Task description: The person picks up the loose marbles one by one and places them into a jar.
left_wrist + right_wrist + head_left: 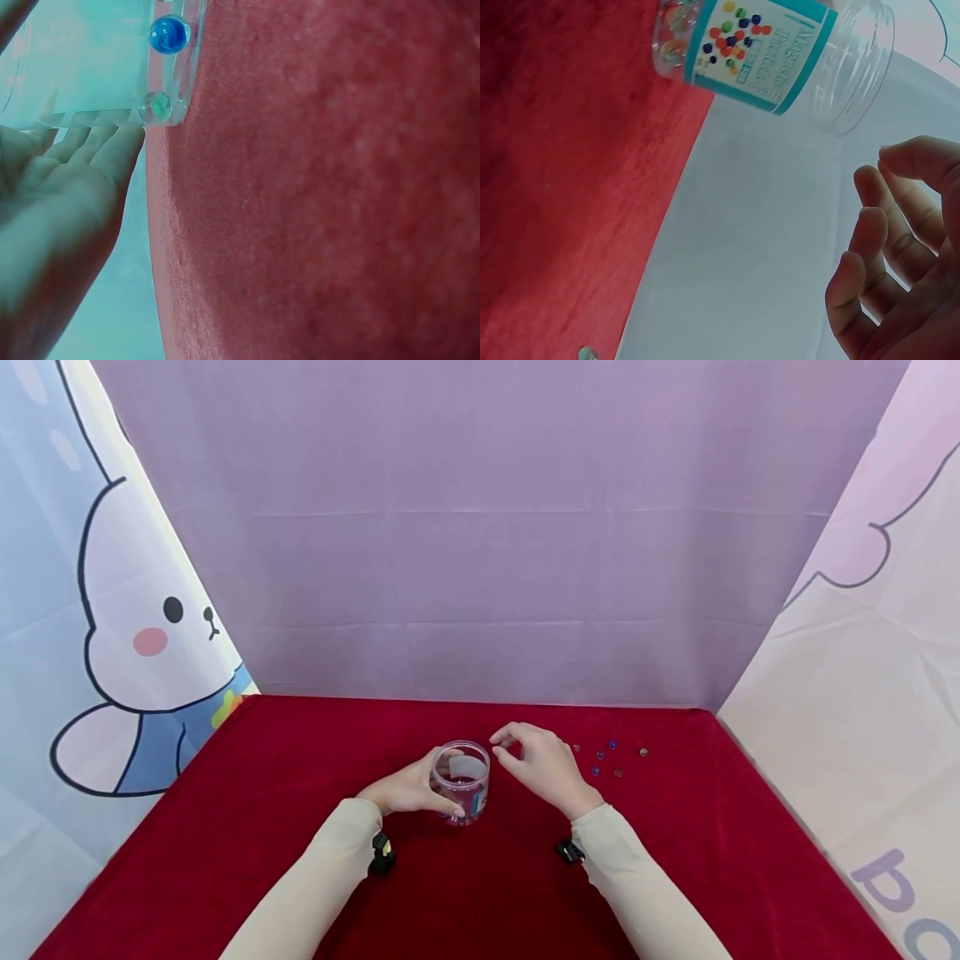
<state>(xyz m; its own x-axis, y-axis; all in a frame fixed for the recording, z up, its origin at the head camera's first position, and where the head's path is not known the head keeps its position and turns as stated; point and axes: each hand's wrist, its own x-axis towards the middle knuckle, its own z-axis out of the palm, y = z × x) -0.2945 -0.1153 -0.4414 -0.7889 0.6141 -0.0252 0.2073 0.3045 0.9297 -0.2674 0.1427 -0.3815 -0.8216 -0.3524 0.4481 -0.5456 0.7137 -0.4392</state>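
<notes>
A clear plastic jar with no lid on stands upright on the red cloth. My left hand grips its side, thumb in front and fingers behind. Through the jar wall, the left wrist view shows a blue marble and a green-streaked marble at the bottom. A teal-edged label faces the right wrist camera. To the right of the jar's rim hovers my right hand, apart from it, fingers loosely bent and thumb close to the index fingertip. Nothing shows between them.
Several loose marbles lie on the red cloth beyond and right of my right hand. A lilac curtain closes off the back. Printed cloths hang at both sides.
</notes>
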